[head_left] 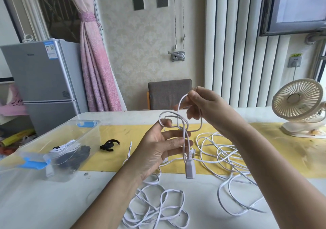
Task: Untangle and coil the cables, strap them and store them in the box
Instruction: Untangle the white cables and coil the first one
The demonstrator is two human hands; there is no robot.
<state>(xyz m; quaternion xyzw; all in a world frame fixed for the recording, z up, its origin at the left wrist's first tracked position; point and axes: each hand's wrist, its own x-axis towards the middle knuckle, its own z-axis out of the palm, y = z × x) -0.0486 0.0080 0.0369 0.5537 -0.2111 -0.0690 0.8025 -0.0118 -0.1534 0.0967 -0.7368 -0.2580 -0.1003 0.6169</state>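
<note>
A long white cable (222,153) lies in loose tangled loops over the table, with more loops (159,209) near the front edge. Both hands hold a knotted part of it above the table. My left hand (157,149) has its thumb hooked through one loop, and the cable runs between its fingers. My right hand (205,105) pinches the top of another loop higher up. A white plug end (190,168) hangs below the knot. A black strap (109,144) lies on the yellow mat. The clear plastic box (35,151) stands at the left, with coiled cables inside.
A cream desk fan (299,105) stands at the right on the table. A yellow runner (282,151) crosses the white table (44,202). A grey chair back (170,93) is behind the table. A small fridge (42,80) stands at the far left.
</note>
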